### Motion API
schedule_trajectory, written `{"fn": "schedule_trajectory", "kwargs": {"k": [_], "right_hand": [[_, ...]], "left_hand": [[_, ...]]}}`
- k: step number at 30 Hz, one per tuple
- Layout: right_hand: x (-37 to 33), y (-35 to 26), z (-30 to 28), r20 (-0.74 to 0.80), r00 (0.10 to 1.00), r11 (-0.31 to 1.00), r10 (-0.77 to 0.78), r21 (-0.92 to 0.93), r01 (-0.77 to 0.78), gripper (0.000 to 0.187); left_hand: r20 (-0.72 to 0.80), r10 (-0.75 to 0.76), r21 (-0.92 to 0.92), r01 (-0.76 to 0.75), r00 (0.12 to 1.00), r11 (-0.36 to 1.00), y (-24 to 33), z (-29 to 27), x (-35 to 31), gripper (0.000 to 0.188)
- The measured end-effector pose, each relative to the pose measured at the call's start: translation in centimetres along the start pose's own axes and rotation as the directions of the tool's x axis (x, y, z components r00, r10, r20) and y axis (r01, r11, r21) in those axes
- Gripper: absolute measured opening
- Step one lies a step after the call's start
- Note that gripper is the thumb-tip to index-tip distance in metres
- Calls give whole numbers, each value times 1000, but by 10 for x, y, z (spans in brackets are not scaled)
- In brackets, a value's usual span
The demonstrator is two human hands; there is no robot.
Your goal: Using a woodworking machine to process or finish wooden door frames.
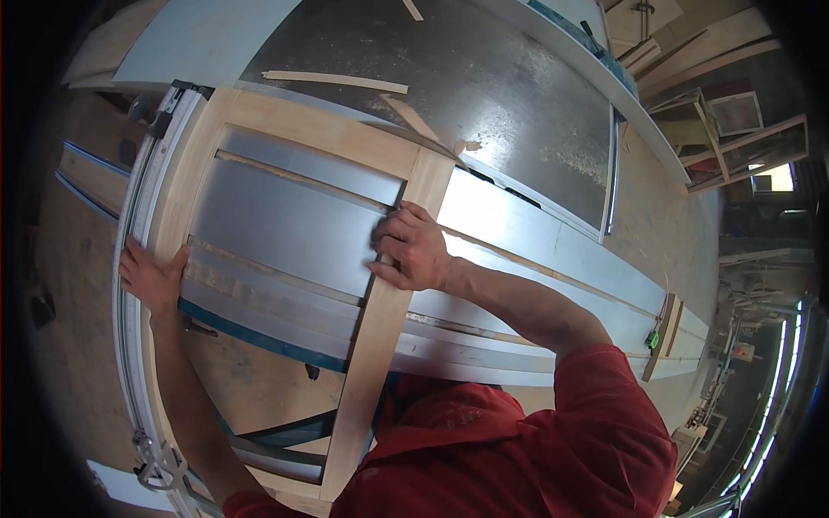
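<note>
Left hand (154,274) and right hand (417,249) on a wooden frame (302,123), left end of the counter (501,207)

Frame lay flat across the grooved, silvery counter at its left end; near portion ran out past the counter's teal near edge, over the floor (259,380). Left stile (192,164) sat alongside a long metal rail (142,198) with a black knob (140,109) near its far end.

Right hand: fingers curled over the inner edge of the right stile (389,315), clamped on it, thumb nearer the body. Left hand: thumb at the inner edge of the left stile, fingers apart from it toward the rail; could not tell how firmly they gripped.

Beyond the counter's far edge, a grey metal surface (518,95) carried pale sawdust (574,160). A long wood strip (337,82) lay there near the frame's far crosspiece; a shorter offcut (410,116) angled toward the frame's far right corner.

Toward the counter's right end, narrow wood pieces (663,337) lay crosswise, a green tape measure (652,339) just beside them. Person wore red short sleeves (600,380).
</note>
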State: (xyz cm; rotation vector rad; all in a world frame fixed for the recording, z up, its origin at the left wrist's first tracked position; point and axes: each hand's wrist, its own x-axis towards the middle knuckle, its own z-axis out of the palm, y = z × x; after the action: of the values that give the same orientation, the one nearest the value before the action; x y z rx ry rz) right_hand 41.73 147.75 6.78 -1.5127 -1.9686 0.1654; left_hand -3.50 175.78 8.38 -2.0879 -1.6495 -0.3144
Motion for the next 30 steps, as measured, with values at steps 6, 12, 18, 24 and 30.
{"fn": "schedule_trajectory", "kwargs": {"k": [6,12,18,24,30], "right_hand": [[-3,8,-11,-9,1000,1000,-3,4,3,26],[-7,18,-23,-54,998,1000,-19,17,20,26],[-21,34,-42,-78,995,997,-67,27,69,28],[-49,25,-60,-84,994,997,-70,28,73,28],[-113,5,-96,-131,988,996,-83,1,84,29]], "left_hand": [[51,-26,23,25,998,999,19,-9,7,126],[-3,-18,29,18,1000,999,31,-16,9,128],[48,-45,55,42,998,998,44,-30,-10,127],[129,114,-311,-69,985,948,83,-104,-131,91],[401,330,-649,11,854,761,194,-284,-411,89]]}}
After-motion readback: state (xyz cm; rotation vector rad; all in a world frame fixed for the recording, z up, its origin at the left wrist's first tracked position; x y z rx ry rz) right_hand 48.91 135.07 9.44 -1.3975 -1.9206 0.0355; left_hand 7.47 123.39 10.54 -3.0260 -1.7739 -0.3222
